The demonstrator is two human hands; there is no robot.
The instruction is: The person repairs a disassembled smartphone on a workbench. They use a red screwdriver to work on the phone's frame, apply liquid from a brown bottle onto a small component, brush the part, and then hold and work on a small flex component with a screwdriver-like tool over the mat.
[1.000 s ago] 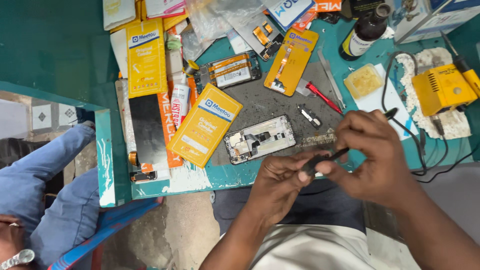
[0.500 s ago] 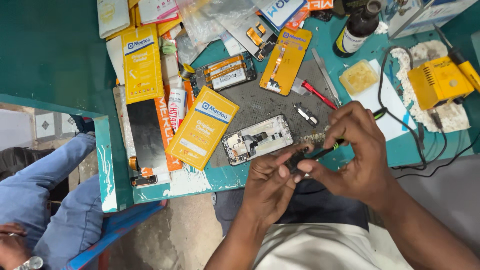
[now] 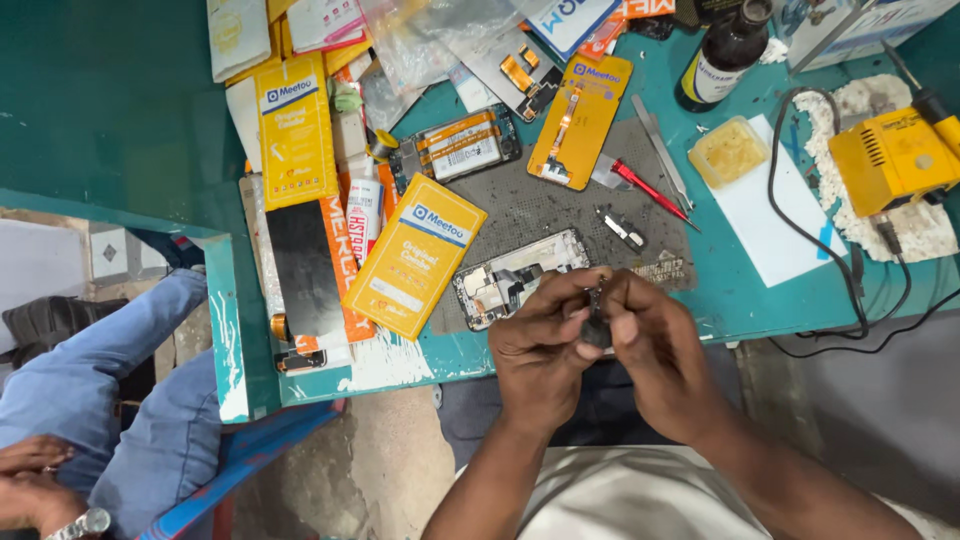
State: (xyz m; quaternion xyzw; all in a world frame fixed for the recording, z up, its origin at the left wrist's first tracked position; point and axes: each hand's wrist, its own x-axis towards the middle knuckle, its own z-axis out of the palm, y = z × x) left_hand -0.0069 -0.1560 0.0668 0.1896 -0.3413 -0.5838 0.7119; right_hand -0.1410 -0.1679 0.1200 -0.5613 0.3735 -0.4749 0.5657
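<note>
My left hand point(image 3: 545, 338) and my right hand point(image 3: 648, 335) meet over the near edge of the teal workbench point(image 3: 760, 290). Together they pinch a small dark part point(image 3: 596, 318) between the fingertips; most of it is hidden by my fingers. Just beyond my hands an opened phone body point(image 3: 515, 277) lies on a grey work mat point(image 3: 560, 205), its insides facing up. A small metal piece point(image 3: 622, 227) rests on the mat to its right.
Yellow part boxes point(image 3: 415, 257), a second opened phone point(image 3: 455, 147), a red-handled tool point(image 3: 648, 187), tweezers point(image 3: 662, 152), a dark bottle point(image 3: 722, 55) and a yellow soldering station point(image 3: 890, 160) with cables crowd the bench. Another person in jeans point(image 3: 110, 400) sits at the left.
My hands have drawn closer together and shifted left toward the opened phone. The thin dark tool seen in my right hand earlier is no longer visible.
</note>
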